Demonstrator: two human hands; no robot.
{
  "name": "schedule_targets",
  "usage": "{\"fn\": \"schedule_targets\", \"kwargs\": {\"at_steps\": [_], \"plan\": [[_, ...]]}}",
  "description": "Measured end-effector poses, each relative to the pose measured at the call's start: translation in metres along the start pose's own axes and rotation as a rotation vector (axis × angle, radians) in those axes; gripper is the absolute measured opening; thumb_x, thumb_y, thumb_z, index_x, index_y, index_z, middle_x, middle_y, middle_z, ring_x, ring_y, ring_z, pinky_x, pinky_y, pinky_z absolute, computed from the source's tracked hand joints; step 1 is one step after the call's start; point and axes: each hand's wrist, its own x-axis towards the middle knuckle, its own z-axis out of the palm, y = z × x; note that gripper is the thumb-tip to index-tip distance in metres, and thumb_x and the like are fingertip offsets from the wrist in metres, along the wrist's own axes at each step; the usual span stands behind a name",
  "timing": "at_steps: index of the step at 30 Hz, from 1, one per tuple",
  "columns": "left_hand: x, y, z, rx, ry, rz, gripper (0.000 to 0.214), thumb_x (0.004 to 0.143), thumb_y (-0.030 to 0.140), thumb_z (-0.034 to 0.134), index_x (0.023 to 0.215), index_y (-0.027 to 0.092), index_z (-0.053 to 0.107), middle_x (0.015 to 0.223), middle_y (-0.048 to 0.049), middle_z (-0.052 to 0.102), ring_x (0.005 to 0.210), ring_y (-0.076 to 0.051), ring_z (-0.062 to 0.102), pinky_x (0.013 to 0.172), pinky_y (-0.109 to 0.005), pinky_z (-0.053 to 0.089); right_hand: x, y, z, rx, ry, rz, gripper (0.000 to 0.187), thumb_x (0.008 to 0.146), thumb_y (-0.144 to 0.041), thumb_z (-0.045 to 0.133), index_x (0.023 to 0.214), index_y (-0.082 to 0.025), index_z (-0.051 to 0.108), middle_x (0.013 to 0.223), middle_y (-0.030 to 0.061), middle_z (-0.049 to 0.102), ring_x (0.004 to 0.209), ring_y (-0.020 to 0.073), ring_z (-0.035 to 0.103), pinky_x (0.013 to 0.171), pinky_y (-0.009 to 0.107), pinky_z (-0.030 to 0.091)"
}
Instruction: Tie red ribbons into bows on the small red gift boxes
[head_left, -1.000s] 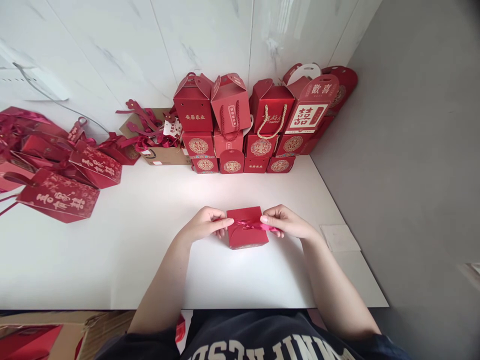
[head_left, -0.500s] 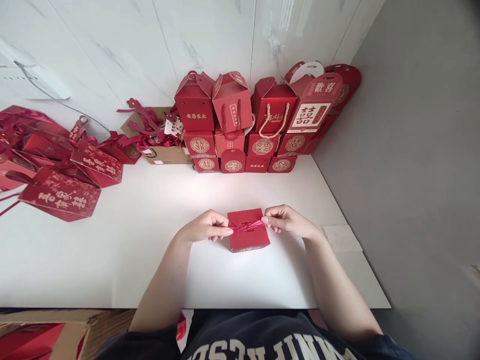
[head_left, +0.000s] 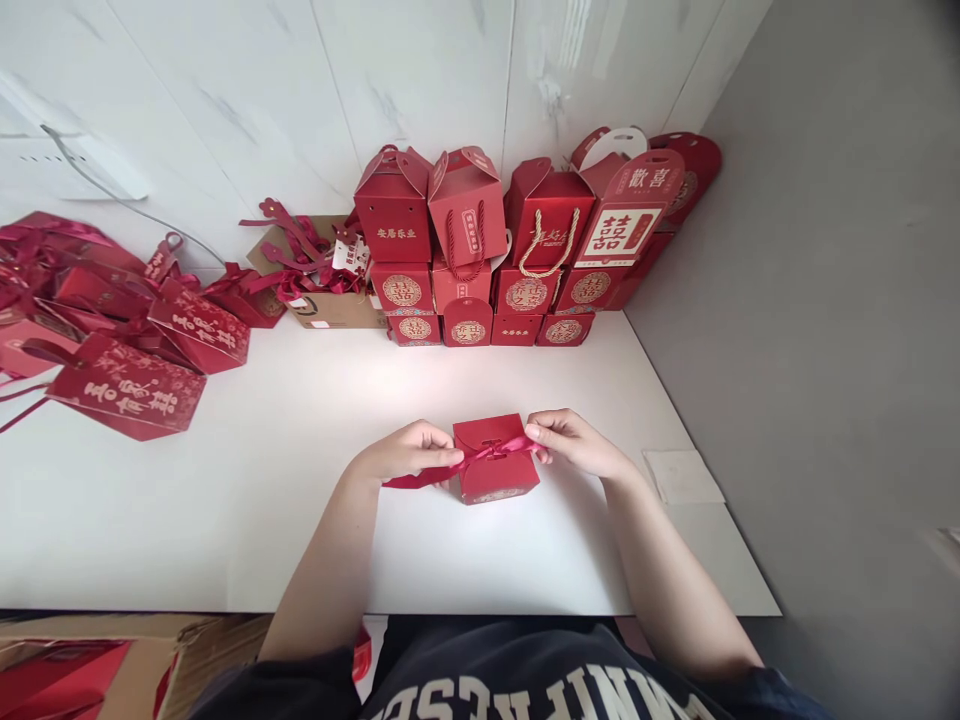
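A small red gift box rests on the white table in front of me, with slotted flaps folded over its top. A dark pink ribbon crosses the top and is knotted near the middle. My left hand pinches the ribbon at the box's left side, and a loose tail trails out below that hand. At the right side, my right hand grips the other end between thumb and fingers. Some of the fingertips on both hands are hidden.
Stacked red gift boxes stand against the tiled wall. Beside them is a cardboard box holding ribbons and tags. Red boxes with ribbons are heaped at the left. A grey partition borders the right; an open carton sits below the table's front edge.
The ribbon looks wider and looser across the box, and its tail now shows beneath my left hand. Both hands stay in nearly the same place.
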Motion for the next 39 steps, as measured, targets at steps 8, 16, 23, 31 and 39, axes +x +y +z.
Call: {"fn": "schedule_targets", "kwargs": {"at_steps": [8,16,23,31,39], "plan": [[0.001,0.003,0.002,0.098,0.018,0.056,0.038,0.078,0.042,0.071,0.06,0.014,0.054,0.055,0.004,0.046,0.049,-0.006,0.04,0.047,-0.019,0.032,0.001,0.003,0.005,-0.169,0.108,-0.089,0.04,0.091,-0.045,0.059,0.064,-0.018,0.047,0.065,-0.0033,0.042,0.063,0.0112,0.033,0.059,0.027,0.027],[-0.008,0.0,-0.008,0.186,-0.06,-0.024,0.024,0.075,0.038,0.075,0.076,0.014,0.075,0.057,-0.0004,0.058,0.049,-0.008,0.049,0.043,-0.02,0.035,0.002,0.006,0.002,-0.13,0.075,-0.051,0.04,0.091,-0.046,0.059,0.065,-0.019,0.045,0.065,-0.0038,0.042,0.062,0.0115,0.036,0.06,0.027,0.028],[0.002,-0.001,0.0,0.231,0.29,0.549,0.01,0.076,0.033,0.078,0.08,0.025,0.081,0.118,-0.0102,0.064,0.104,-0.022,0.062,0.092,-0.036,0.051,0.005,0.006,0.006,-0.123,0.061,-0.057,0.041,0.093,-0.049,0.055,0.067,-0.019,0.047,0.067,-0.0034,0.044,0.063,0.0116,0.038,0.061,0.027,0.03],[0.023,0.002,0.014,0.317,0.165,0.674,0.008,0.079,0.031,0.076,0.077,0.026,0.081,0.093,-0.0092,0.078,0.131,-0.031,0.052,0.12,-0.054,-0.011,0.009,0.006,0.009,-0.116,0.065,-0.058,0.042,0.092,-0.052,0.054,0.067,-0.019,0.047,0.065,-0.0039,0.044,0.062,0.0116,0.038,0.062,0.027,0.031],[0.033,-0.002,0.016,0.306,0.387,0.521,0.013,0.081,0.033,0.073,0.074,0.024,0.079,0.084,-0.0054,0.075,0.114,-0.023,0.062,0.122,-0.045,-0.01,0.01,0.007,0.013,-0.121,0.077,-0.071,0.042,0.091,-0.053,0.055,0.067,-0.019,0.048,0.065,-0.0034,0.044,0.063,0.0119,0.038,0.062,0.027,0.032]]}}
